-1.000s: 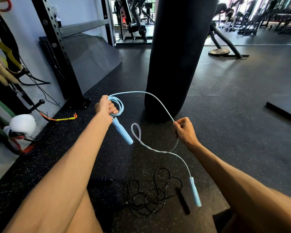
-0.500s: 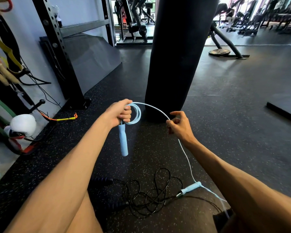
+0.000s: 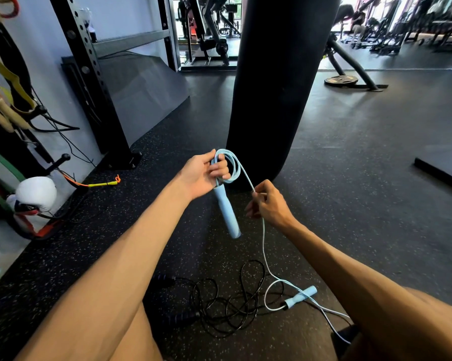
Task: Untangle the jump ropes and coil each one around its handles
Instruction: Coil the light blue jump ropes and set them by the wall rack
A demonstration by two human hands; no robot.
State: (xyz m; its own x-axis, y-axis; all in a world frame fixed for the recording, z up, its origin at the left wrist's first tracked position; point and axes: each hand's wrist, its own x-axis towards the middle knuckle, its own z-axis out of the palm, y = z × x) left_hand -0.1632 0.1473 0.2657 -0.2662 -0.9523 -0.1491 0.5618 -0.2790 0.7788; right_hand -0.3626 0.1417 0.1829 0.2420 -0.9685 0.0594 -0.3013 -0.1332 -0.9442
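The black rope [image 3: 230, 303] lies in a loose tangle on the rubber floor [image 3: 363, 157] in front of the punching bag [image 3: 284, 87], not yet sorted. The blue rope [image 3: 263, 246] is the one being wound. It runs from 2 or 3 loops at the left hand [image 3: 200, 175], through the right hand [image 3: 270, 204], down to the loose handle [image 3: 300, 295] on the floor beside the black tangle. The left hand grips the top of the upper handle [image 3: 227, 214], with the loops pinned under its fingers. The right hand pinches the cord. The 2 hands are near each other but not touching.

To wind well, I judge the right hand should feed the cord under light tension and lay each turn the same size as the last. The left hand should trap every new loop. The trailing cord lies close against the black rope, so a gentle lift would help avoid dragging that rope along.

Against the frame 0.5 s earlier, the right hand is lower and has closed on the cord, where its fingers were spread. The upper handle now slants. The loose handle lies in much the same place.
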